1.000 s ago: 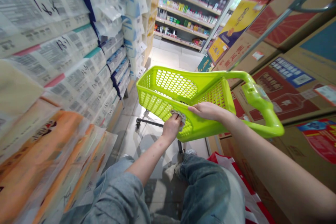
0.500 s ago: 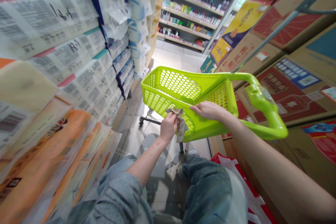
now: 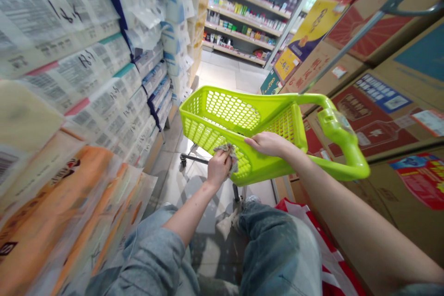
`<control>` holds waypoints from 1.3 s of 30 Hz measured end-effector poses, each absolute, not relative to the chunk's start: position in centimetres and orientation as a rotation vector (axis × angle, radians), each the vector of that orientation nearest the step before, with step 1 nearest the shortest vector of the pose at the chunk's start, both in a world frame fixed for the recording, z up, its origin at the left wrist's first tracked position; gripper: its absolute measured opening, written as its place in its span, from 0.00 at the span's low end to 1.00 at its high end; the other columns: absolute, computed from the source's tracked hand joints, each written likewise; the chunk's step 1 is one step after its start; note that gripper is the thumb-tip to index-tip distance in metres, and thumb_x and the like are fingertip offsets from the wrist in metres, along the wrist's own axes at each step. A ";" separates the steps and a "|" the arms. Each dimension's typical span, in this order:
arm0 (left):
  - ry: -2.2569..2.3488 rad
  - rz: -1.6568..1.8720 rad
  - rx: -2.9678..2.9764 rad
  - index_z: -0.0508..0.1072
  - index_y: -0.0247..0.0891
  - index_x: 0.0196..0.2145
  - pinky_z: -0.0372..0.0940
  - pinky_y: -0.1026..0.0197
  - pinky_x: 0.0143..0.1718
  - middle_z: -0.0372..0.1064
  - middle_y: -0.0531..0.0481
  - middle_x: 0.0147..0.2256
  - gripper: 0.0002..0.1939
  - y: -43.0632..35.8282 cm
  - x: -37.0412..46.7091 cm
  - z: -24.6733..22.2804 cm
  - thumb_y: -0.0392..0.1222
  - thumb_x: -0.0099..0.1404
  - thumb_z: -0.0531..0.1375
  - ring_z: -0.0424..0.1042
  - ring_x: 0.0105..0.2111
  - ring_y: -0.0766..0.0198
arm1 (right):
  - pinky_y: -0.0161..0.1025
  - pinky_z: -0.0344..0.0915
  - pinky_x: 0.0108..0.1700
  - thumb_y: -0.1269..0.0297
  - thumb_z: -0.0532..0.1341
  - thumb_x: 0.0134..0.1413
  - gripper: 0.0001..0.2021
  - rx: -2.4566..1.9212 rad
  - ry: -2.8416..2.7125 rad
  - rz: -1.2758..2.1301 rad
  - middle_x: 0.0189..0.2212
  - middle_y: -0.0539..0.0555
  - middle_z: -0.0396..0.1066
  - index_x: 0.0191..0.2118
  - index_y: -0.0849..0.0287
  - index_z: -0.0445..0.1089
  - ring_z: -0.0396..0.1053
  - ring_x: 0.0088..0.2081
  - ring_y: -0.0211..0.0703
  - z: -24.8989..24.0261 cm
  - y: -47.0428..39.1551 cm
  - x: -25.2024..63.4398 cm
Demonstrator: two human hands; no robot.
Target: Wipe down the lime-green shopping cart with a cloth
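A lime-green shopping cart stands crosswise in front of me, its basket to the left and its handle to the right. My left hand is closed on a crumpled, patterned cloth and presses it against the near perforated side of the basket. My right hand grips the near top rim of the cart, fingers over the edge, to the right of the cloth. Inside, the part of the basket that shows holds no goods.
Stacked packs with handwritten numbers and orange packages line the left side. Cardboard boxes are piled on the right behind a metal bar. Shelves of small goods stand ahead. A red and white bag lies beside my right leg.
The cart and both hands appear slightly further left in the view. The cloth is now more bunched under my left hand. My right hand still holds the rim.
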State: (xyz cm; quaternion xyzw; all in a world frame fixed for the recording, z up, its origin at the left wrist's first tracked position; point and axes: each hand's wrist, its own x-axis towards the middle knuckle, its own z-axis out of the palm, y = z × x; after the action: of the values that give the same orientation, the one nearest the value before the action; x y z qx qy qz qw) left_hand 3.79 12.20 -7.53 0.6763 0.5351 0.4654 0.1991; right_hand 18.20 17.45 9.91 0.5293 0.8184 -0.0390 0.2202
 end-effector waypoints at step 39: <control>1.419 1.093 1.991 0.74 0.38 0.44 0.66 0.61 0.44 0.71 0.45 0.42 0.15 10.6 4.3 -8.1 0.35 0.65 0.51 0.71 0.42 0.62 | 0.36 0.64 0.44 0.43 0.34 0.62 0.38 1.462 2.298 -0.064 0.39 0.63 0.75 0.38 0.62 0.75 0.72 0.44 0.49 10.0 17.6 17.3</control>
State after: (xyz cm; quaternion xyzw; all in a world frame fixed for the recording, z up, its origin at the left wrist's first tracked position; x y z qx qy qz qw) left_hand 4.32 10.56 -8.11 0.7236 0.5157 0.3971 0.2296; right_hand 17.28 17.62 10.04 0.5250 0.8252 -0.0230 0.2073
